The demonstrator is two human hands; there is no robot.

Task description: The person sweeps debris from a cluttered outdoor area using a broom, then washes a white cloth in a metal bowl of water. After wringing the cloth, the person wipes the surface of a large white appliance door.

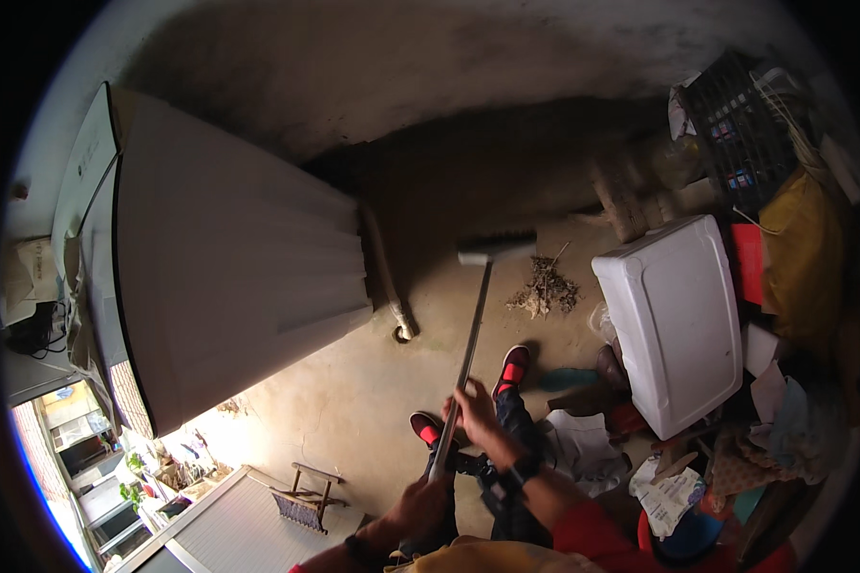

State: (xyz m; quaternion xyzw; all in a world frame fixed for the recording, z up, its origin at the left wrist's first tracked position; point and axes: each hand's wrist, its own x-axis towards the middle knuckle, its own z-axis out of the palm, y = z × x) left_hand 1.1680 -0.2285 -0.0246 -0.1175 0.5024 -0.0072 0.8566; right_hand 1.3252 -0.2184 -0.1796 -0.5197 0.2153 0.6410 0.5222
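Both hands hold the long metal handle (471, 336) of a push broom. My right hand (475, 412) grips it further up the shaft, and my left hand (421, 505) is wrapped round it near its lower end in the picture. The broom head (498, 248), pale with dark bristles, lies on the concrete floor beyond my feet, somewhat blurred. Just right of it sits a small heap of dry leaves and twigs (546, 286). The heap and the broom head look apart.
A white foam box (674, 326) stands on the right, with a black plastic crate (738, 136) beyond it. A large pale-sided appliance or cabinet (222, 251) fills the left. A pipe (387, 279) ends at a floor hole. A small folding stool (304, 498) stands lower left.
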